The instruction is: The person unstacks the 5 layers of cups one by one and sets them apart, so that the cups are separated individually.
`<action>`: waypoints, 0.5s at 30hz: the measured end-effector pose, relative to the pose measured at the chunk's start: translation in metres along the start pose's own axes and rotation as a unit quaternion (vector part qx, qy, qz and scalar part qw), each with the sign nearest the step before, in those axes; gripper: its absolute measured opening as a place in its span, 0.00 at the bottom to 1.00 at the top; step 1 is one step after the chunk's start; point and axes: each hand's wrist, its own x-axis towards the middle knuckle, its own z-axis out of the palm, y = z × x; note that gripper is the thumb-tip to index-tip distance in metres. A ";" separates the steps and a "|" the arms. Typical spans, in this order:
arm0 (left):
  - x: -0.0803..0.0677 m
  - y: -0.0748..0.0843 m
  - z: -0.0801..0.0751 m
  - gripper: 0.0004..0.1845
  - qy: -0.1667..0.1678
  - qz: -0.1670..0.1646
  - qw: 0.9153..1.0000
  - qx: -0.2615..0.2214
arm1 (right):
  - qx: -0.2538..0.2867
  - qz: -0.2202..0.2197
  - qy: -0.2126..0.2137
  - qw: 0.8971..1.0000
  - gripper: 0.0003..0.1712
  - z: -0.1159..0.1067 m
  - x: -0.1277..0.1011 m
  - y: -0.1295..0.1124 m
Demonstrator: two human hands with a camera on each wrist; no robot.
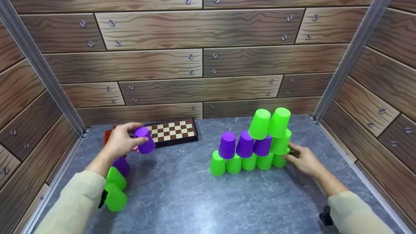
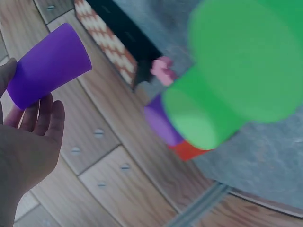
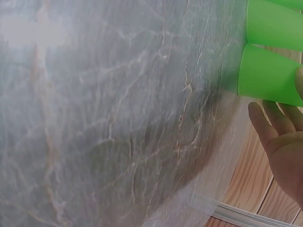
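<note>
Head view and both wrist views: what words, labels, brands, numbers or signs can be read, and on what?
None. I see no lettering or numbers on the purple cup in the left hand, the stacked cups, the checkered board or the plank-patterned wall.

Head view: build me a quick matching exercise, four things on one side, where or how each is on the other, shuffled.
1. Chequered board
2. Bottom row of the stack
3. Middle row of the stack
4. Left grip

A. Three purple, one green
B. Holding a purple cup
C. Toward the back of the table
D. All green

Pairs: 1-C, 2-D, 3-A, 4-B
</note>
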 end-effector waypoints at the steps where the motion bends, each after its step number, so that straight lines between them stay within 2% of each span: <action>1: -0.001 -0.005 0.001 0.35 -0.001 -0.004 1.000 0.003 | -0.001 0.000 0.001 1.000 0.36 0.000 0.000 0.000; 6: -0.003 -0.027 0.002 0.33 -0.007 -0.009 0.999 0.033 | -0.002 -0.002 0.003 1.000 0.36 0.000 -0.002 0.001; 15: -0.001 -0.046 0.003 0.33 -0.027 -0.022 0.999 0.038 | -0.006 -0.001 0.003 1.000 0.36 -0.001 -0.001 0.003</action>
